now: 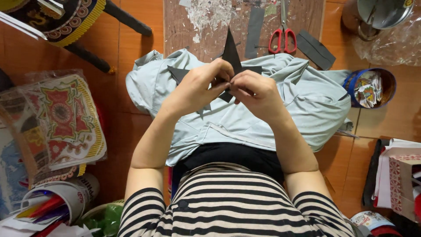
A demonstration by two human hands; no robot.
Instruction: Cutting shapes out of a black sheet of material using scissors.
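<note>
The pale grey-blue cloth (289,109) lies spread beneath both hands, covering the person's lap; it is the largest item in view. Beyond the hands sits a worn wooden board (210,26) flecked with old paint and paper scraps; on it, past the right hand, lie red-handled scissors (283,37) and several dark grey strips (254,26). Well out to the left of the left hand rests a stack of printed ornamental sheets in plastic (61,118); to the right of the right hand stands a blue round tin (370,87) filled with small printed pieces.

The left hand (197,87) and right hand (256,92) are drawn together, fingertips meeting; both pinch the black pointed paper shape (231,52), which stands up between and just above the fingers, one point upward, other points showing at the left and below.

Risk, as judged: the paper is thin and the grip falls near its centre, so a twist between the two hands could crease or tear a point; the fingers hide the pinch line, so exact contact cannot be told; a slackened pinch would drop the shape into the cloth folds.
</note>
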